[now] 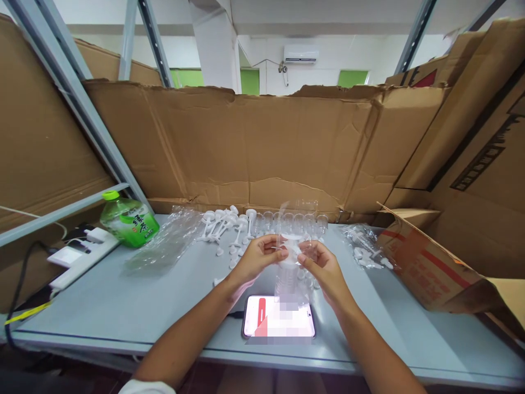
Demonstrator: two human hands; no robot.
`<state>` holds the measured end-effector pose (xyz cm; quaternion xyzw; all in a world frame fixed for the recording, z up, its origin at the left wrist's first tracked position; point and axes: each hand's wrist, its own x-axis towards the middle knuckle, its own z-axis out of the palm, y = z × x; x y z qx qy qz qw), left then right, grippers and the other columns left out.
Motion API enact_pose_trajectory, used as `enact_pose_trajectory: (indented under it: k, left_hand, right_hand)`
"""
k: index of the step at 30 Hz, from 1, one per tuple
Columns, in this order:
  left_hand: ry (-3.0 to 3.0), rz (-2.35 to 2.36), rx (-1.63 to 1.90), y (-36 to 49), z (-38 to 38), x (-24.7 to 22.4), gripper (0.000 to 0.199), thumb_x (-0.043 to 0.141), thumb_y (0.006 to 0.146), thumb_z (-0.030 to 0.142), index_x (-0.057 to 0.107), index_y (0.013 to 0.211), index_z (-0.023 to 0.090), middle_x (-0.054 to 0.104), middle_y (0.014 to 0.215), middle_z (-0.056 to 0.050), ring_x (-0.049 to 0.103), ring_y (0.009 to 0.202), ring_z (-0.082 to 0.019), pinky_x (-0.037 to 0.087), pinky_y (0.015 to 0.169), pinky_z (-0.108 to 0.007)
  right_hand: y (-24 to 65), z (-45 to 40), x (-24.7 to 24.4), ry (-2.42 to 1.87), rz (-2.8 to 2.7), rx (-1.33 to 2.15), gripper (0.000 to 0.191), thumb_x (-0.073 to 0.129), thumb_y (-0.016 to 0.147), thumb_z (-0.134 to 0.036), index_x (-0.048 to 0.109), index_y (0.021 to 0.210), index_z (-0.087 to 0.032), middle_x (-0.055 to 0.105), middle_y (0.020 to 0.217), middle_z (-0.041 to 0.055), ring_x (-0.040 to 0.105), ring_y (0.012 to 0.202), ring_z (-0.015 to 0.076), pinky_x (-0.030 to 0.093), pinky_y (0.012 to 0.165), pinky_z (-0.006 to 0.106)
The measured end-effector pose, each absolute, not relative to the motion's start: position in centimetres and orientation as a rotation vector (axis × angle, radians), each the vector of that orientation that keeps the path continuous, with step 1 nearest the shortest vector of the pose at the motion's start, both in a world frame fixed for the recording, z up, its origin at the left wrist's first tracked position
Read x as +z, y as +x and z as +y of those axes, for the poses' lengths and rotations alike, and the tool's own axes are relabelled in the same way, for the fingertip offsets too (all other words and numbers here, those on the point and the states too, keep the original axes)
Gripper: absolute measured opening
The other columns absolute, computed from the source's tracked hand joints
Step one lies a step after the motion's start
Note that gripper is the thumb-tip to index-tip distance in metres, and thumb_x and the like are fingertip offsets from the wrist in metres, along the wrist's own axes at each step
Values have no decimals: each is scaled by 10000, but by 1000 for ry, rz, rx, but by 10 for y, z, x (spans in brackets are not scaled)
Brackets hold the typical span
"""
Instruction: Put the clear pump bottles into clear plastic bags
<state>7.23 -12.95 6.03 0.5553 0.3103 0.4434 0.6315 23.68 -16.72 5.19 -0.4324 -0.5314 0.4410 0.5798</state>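
Both hands meet over the middle of the grey table. My left hand [262, 256] pinches the left side of a clear plastic bag [287, 279] near a white plastic piece [291, 247]. On the other side, my right hand [322, 265] grips the same bag with thumb and fingers. A ribbed clear cylinder shows inside the bag, below the white piece. Behind the hands lie several white plunger-like parts [223, 223] and a row of clear ribbed cylinders [298, 221]. A lit phone [279, 318] lies flat beneath the bag.
A green bottle [129, 220], an empty clear bag [168, 241] and a power strip [84, 257] are on the left. At right sit a bag of white parts [365, 249] and an open cardboard box [430, 262]. Cardboard walls [246, 142] enclose the table [164, 306].
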Motion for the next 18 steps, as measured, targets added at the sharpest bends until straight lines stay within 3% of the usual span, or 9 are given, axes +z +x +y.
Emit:
enact_pose_trajectory:
  k: [6,11,15,18]
  left_hand:
    - [1243,669,980,70,-131,50,435,713,629,304,592,1015,143,680,824,-74,621,794,-169,452,716,-260]
    - [1342,660,982,68,-140,53,387,656,694,314,600,1046,162,629,1052,-108,560,1010,-216,429,840,-306]
    - [1335,678,1036,68,-144,55,323,620,722,341,620,994,166,601,1082,-103,556,982,-209,446,798,-301]
    - [1306,683,1075,66,-143,55,354,663,682,316,617,998,163,622,979,-87,562,922,-190,438,799,-294]
  right_hand:
    - [237,-166,47,-1080,-1286,920,284,660,670,-360,508,856,-209,524,769,-6,490,650,125,400,570,236]
    - [236,-165,47,-1104,-1279,920,282,668,651,-371,479,788,-213,481,734,-20,442,596,109,373,529,222]
    - [235,-164,49,-1071,-1281,1063,307,682,636,-388,481,786,-211,470,691,-23,444,597,113,374,510,218]
    - [235,-165,51,-1021,-1312,1161,327,679,628,-417,507,814,-210,498,735,-8,467,613,117,389,518,225]
